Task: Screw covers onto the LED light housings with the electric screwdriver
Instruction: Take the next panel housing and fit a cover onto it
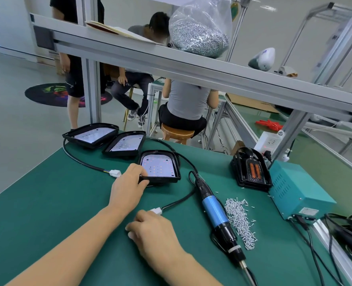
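The green worktop (47, 203) carries three black LED light housings in a diagonal row along its far left edge, each lying face up with its pale LED board exposed. The nearest housing (160, 167) sits just ahead of the left hand (127, 186); the middle housing (125, 143) and the far housing (92, 135) lie beyond it, the three close together. No cover is visible on any of the three boards.

Left hand: it grips the near left corner of the nearest housing, thumb curled over the rim and fingers on the housing's left edge.

Right hand (150, 230): it rests on the worktop with fingers curled — whether they hold anything cannot be told. A white connector (157, 210) at the end of a black cable (177, 202) lies touching or just beside its knuckles.

The electric screwdriver (216, 215) — blue body, black ends — lies flat on the worktop to the right of the right hand, untouched, bit end towards the viewer. A loose pile of small silver screws (240, 220) lies just beside it on its right.

A separate black part (250, 169) with two orange elements rests against a teal power supply box (294, 188) at the right edge. A clear bag of screws (199, 32) stands on the overhead shelf (129, 52).
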The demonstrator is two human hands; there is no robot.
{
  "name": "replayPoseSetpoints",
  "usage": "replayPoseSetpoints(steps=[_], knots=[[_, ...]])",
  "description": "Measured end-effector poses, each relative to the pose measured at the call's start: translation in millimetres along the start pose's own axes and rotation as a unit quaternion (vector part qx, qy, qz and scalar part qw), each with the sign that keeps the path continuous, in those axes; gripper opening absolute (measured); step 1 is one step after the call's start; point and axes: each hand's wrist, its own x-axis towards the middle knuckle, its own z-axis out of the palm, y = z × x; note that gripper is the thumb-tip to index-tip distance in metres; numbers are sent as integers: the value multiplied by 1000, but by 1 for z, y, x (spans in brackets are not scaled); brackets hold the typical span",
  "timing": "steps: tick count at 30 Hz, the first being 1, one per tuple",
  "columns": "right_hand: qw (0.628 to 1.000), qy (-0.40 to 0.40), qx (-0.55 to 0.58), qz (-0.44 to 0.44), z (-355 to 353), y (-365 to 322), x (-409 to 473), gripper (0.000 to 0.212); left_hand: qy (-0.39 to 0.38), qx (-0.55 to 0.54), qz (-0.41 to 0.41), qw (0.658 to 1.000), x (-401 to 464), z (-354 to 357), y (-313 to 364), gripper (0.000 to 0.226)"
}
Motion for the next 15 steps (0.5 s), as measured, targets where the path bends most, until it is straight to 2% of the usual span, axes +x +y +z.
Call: replayPoseSetpoints(steps=[3,6,8,10,11,13,14,15], knots=[[999,-21,-48,-13,0,2,-2,22,-7,4,12,1000,-5,-2,-1,14],[993,5,-122,4,-11,17,-22,10,-11,-11,8,1000,-14,-8,-1,14],[983,34,-172,56,-18,36,-35,32,-5,-25,5,1000,-20,-12,0,13],[976,102,-151,120,-23,58,-42,41,-6,-36,0,999,-26,-14,2,13],[974,119,-125,147,-30,65,-42,40,-10,-39,1,999,-30,-15,4,13],[970,145,-20,196,-37,74,-31,24,-18,-47,3,999,-38,-17,8,15],[953,162,92,240,-42,75,-21,17,-21,-53,4,998,-41,-18,9,16],[919,172,213,283,-45,76,-11,16,-25,-56,6,998,-45,-20,11,17]])
